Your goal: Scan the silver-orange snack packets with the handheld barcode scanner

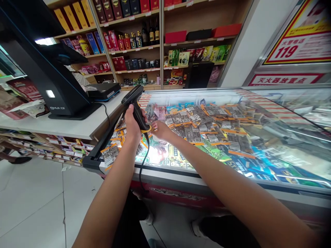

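My left hand (132, 124) is wrapped round the grip of a black barcode scanner (138, 112) with a yellow band at its foot. Its head points up and away over the glass-topped chest freezer (178, 174), and a cord (148, 148) hangs from the handle. Close beside the handle's foot is my right hand (160, 130), fingers drawn together; whatever is between them is too small to make out. Below and around both hands lie many small clear packets (192, 134) with orange edges and white labels, spread over the freezer.
To the left, a white counter (85, 125) carries a black checkout terminal (64, 91) and a black scale-like device (104, 91). Shelves (161, 43) of boxes and bottles stand behind. A wall sign (297, 48) is at right. A person's foot (20, 160) shows at far left.
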{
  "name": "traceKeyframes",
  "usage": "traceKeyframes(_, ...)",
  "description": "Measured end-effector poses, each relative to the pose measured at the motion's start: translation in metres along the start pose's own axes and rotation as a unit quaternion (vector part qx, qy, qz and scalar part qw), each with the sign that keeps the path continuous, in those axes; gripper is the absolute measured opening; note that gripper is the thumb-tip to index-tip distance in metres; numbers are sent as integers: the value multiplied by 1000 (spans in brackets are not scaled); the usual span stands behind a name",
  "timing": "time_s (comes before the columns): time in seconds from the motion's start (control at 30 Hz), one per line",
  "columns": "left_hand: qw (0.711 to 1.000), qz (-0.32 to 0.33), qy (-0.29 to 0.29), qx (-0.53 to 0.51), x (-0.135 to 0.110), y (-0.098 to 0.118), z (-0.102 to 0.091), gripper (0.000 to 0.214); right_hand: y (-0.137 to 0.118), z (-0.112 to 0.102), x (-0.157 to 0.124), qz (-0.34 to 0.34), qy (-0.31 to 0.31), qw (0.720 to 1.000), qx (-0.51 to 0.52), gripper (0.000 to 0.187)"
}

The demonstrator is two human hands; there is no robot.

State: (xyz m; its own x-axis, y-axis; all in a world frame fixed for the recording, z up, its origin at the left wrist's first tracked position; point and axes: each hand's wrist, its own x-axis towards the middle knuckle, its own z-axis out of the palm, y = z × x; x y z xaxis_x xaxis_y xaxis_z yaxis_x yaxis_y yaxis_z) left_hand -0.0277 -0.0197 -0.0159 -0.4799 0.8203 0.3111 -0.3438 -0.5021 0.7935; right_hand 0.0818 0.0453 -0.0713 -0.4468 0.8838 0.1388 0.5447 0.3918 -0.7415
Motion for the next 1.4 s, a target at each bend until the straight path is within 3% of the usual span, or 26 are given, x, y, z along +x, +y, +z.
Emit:
traceKeyframes(0.1,1000,2,-10,12,0,-2,-1,44,9,-16,5,32,10,996,77,28)
traceKeyframes(0.27,997,-45,-52,45,0,-3,-1,44,11,-51,6,58,108,960,251,29)
traceKeyframes(0.5,982,-106,-122,96,-2,-5,1,44,13,-70,7,48,152,959,235,30)
traceKeyframes(0.73,978,-136,-124,95,-4,-3,4,41,18,-69,6,28,145,965,218,31)
traceKeyframes(0.83,980,-125,-125,91,-4,-3,3,40,14,-74,4,28,160,972,172,31)
traceKeyframes(0.93,987,-104,-90,77,-2,-3,2,40,16,-90,4,19,219,975,36,34)
traceKeyframes(1.03,992,-101,-50,62,-1,-4,0,39,28,-116,6,35,267,960,-83,31)
traceKeyframes(1.13,994,-96,-33,50,0,-3,0,40,47,-142,6,100,278,942,-157,29)
traceKeyframes(1.27,994,-97,-35,39,-1,-1,1,44,57,-158,2,145,306,908,-246,34)
traceKeyframes(1.33,995,-95,-32,24,-1,1,2,45,50,-152,1,101,337,897,-269,36)
traceKeyframes(1.4,995,-87,-37,6,-2,6,3,47,35,-135,0,4,318,916,-246,35)
